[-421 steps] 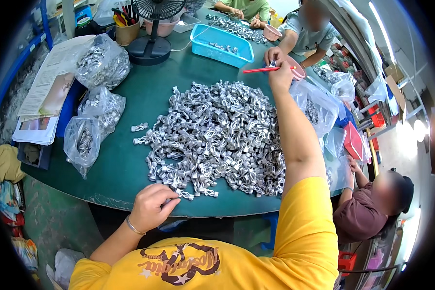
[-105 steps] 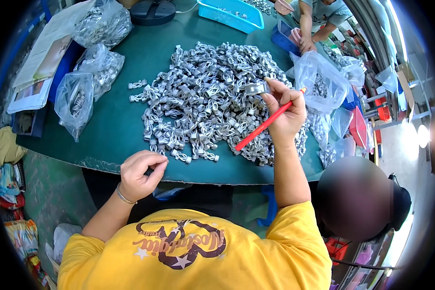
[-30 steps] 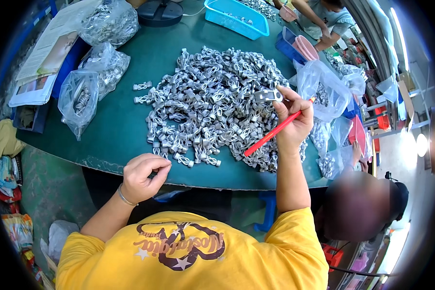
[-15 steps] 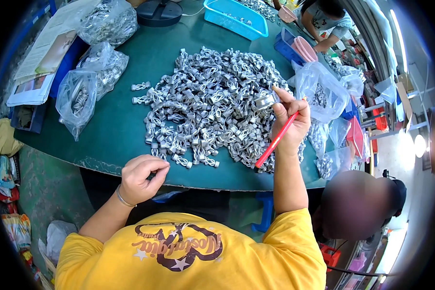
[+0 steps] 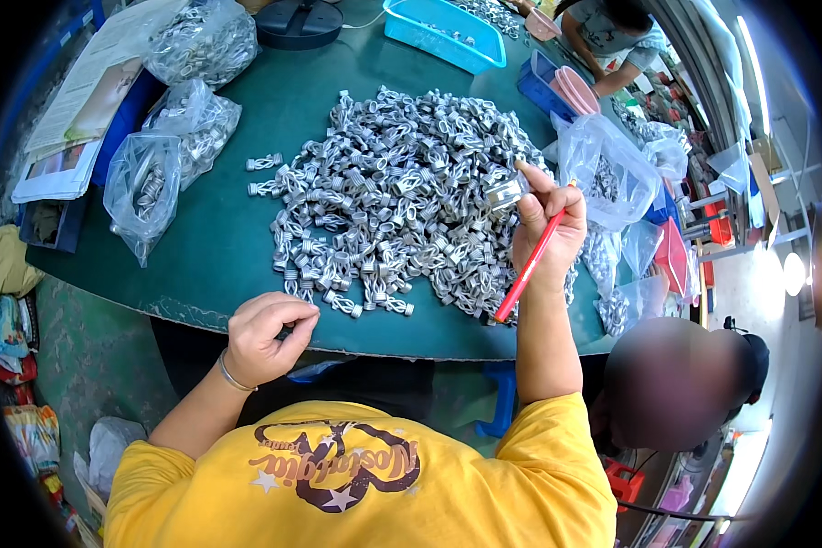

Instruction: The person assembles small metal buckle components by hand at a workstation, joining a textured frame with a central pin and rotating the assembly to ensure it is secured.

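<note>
Workshop with heaped metal parts (image 5: pixel 402 201)

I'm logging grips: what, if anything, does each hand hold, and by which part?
Right hand: metal piece by its right end, red pen by its upper part. Left hand: nothing visible.

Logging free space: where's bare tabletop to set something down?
Bare green tabletop lies between the clear plastic bags at left and the heap of silver metal pieces, and between that heap and the turquoise rectangular plastic tray. Crowded: right of the heap, among translucent bags.
</note>
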